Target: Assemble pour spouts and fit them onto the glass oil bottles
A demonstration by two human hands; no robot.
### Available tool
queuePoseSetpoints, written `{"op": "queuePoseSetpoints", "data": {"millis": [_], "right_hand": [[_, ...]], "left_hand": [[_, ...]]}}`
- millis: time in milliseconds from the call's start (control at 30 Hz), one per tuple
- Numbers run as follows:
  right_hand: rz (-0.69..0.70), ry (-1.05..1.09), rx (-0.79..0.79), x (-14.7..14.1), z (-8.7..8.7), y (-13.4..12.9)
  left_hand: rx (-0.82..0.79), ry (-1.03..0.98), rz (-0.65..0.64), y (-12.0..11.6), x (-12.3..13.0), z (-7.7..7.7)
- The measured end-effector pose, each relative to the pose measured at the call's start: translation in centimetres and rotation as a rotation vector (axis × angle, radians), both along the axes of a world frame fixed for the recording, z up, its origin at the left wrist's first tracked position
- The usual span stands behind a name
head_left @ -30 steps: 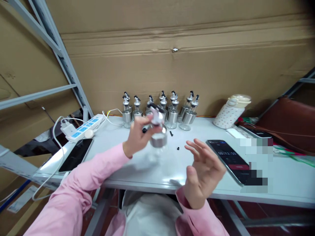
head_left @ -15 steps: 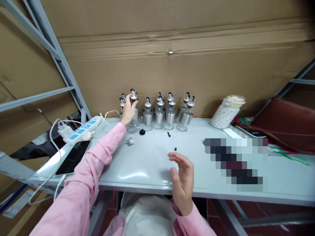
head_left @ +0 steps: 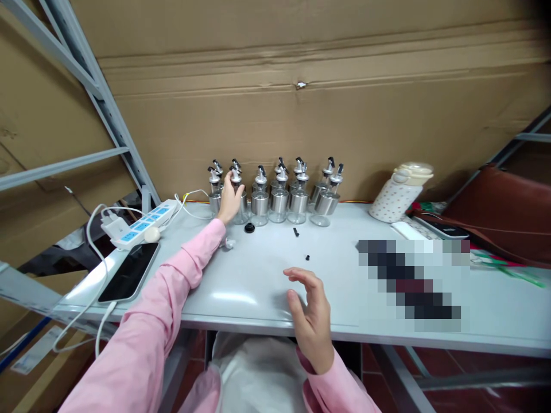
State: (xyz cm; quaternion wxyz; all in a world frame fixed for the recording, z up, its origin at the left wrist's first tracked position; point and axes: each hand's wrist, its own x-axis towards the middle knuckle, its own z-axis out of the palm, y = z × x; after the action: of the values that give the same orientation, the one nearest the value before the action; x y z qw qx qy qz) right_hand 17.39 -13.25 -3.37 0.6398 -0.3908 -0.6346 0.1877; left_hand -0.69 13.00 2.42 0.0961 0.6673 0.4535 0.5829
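Observation:
My left hand (head_left: 231,199) reaches to the back left of the table, its fingers wrapped round the neck of an oil bottle (head_left: 243,211). The bottle has a clear glass base, a steel sleeve and a silver pour spout with a black flip cap. Several like bottles (head_left: 279,202) stand upright beside it. My right hand (head_left: 313,321) hovers over the table's front edge, palm turned left, fingers apart and curved, holding nothing. Nearest to it lies a tiny black piece (head_left: 307,257). Farther back are a black strip (head_left: 296,232) and a round black stopper (head_left: 249,228).
A clear small part (head_left: 229,244) lies by my left sleeve. On the left are a power strip (head_left: 148,221) with cables and a phone (head_left: 130,272). A spotted flask (head_left: 394,198), a brown bag (head_left: 503,215) and a pixelated area (head_left: 408,281) fill the right. Cardboard (head_left: 301,126) stands behind.
My left hand and the bottle's top have come down and slightly right, into line with the front bottles. My right hand has shifted a little left, still open.

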Motion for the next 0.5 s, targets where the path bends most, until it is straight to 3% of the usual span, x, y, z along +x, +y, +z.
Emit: {"op": "queuePoseSetpoints", "data": {"millis": [167, 267, 400, 500], "right_hand": [[-0.042, 0.046, 0.038, 0.0, -0.2, 0.1], [-0.066, 0.057, 0.068, 0.0, -0.2, 0.1], [-0.053, 0.005, 0.086, -0.1, 0.0, 0.0], [-0.068, -0.028, 0.101, -0.1, 0.1, 0.0]], "left_hand": [[0.234, 0.016, 0.112, -3.8, 0.3, 0.5], [0.315, 0.122, 0.091, -7.5, 0.2, 0.4], [0.126, 0.499, 0.001, -12.1, -1.1, -1.3], [-0.175, 0.772, 0.119, -14.0, -2.4, -2.7]]}}
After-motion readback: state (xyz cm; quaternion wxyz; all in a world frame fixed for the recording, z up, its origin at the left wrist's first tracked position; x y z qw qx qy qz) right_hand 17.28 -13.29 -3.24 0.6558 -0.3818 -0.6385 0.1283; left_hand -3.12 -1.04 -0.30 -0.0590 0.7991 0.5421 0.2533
